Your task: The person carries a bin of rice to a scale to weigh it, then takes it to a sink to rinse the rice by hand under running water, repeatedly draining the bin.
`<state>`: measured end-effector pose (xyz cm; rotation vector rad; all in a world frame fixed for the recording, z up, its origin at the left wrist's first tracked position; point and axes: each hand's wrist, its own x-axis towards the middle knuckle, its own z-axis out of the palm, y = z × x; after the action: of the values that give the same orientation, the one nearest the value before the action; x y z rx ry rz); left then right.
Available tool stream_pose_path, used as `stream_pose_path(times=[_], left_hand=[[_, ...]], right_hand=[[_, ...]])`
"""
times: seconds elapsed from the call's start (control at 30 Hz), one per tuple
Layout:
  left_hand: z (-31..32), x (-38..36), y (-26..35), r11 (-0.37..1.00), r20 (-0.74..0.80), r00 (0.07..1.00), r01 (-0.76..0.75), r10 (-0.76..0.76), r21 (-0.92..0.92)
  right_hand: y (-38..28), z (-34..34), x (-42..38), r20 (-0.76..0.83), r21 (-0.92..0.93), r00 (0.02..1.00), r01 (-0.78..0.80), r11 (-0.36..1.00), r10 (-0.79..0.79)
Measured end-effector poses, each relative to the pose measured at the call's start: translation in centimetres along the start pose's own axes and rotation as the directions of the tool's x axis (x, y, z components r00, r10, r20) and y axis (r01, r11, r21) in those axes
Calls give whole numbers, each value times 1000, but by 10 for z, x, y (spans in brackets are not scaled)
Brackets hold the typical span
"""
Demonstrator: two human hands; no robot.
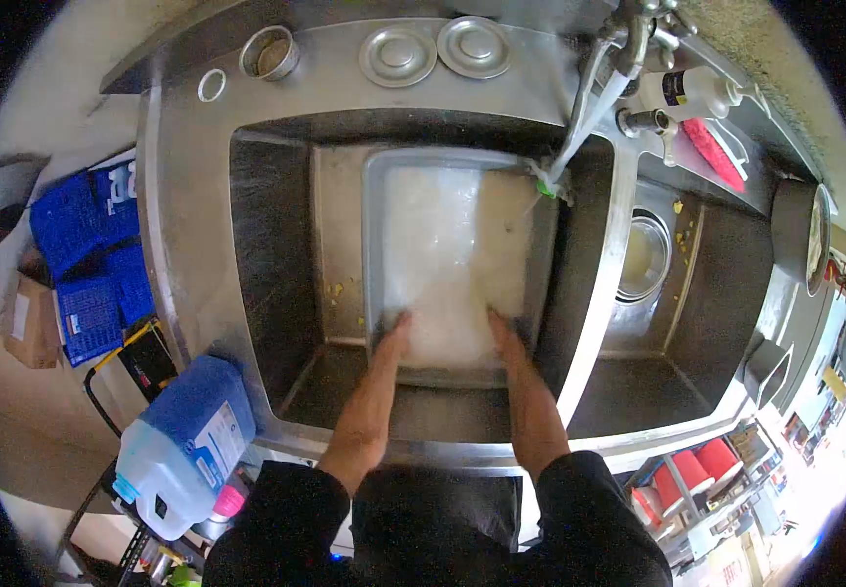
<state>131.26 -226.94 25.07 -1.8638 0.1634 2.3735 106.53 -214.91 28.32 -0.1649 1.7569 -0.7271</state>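
Note:
A large grey rectangular tub [374, 235] stands in the left basin of a steel sink [188, 186], filled with cloudy whitish liquid [433, 254]. My left hand [398, 331] reaches into the liquid at the tub's near left part, and my right hand [499, 328] reaches in at the near right part. The fingers of both hands are hidden under the cloudy surface. Above the tub's far right corner hangs the faucet spout [589, 122], with something green and white at its tip.
Two round metal lids [398, 56] and a small metal bowl [269, 54] lie on the back ledge. In the right basin sits a round metal pot [644, 256]. A blue jug [188, 440] stands at the front left, near blue crates [90, 313]. A white bottle [697, 93] is at the back right.

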Motion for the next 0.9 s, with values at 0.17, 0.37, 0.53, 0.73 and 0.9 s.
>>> stream_pose_path(times=[0.17,0.37,0.53,0.73,0.9], left_hand=[[58,-8,-9,891,151,980,-51,132,-450],[100,-92,33,641,-53,707,-605,706,472],[56,-66,20,493,-228,659,-248,717,834],[66,-8,-12,957,-277,916,-274,290,94],[95,-78,32,815,-125,815,-529,566,239]], right_hand=[[2,60,-27,-102,116,989,116,986,-104],[-48,37,-21,-132,137,917,392,909,-376],[10,9,-34,-255,-192,960,64,979,-113],[-9,62,-21,-57,159,997,68,985,-60],[-74,47,-27,-37,513,908,376,772,-418]])
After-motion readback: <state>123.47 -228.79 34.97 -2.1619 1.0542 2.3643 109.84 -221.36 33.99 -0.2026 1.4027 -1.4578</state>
